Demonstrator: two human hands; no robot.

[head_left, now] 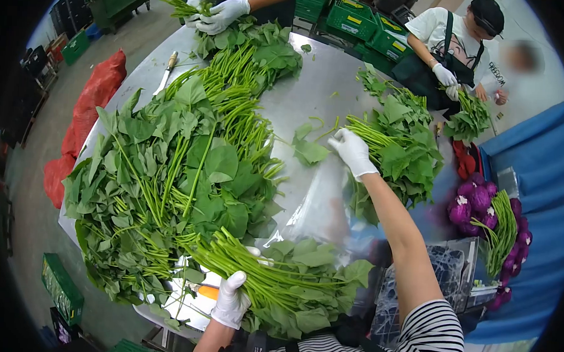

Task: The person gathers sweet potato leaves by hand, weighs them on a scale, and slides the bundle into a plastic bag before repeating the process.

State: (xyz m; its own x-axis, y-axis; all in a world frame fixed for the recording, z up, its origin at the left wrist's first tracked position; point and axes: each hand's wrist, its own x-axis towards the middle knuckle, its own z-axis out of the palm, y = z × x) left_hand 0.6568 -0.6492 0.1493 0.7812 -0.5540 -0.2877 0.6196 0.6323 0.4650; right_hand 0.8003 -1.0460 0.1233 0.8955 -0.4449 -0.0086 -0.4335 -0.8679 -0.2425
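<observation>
My left hand, in a white glove, is wrapped around the stems of a bunch of leafy greens, held low in front of my striped top. The leaves point to the right. My gloved right hand reaches over the metal table, its fingertips pinched at the thin stalk of a loose leafy stem. Just right of that hand lies another pile of greens, stems facing left. A large heap of greens covers the table's left side. An orange handle shows beside my left hand.
A knife lies near the far left edge. Across the table, gloved hands of one person hold stems; another person holds a bunch at the right. Red sacks, green crates and purple onions stand around.
</observation>
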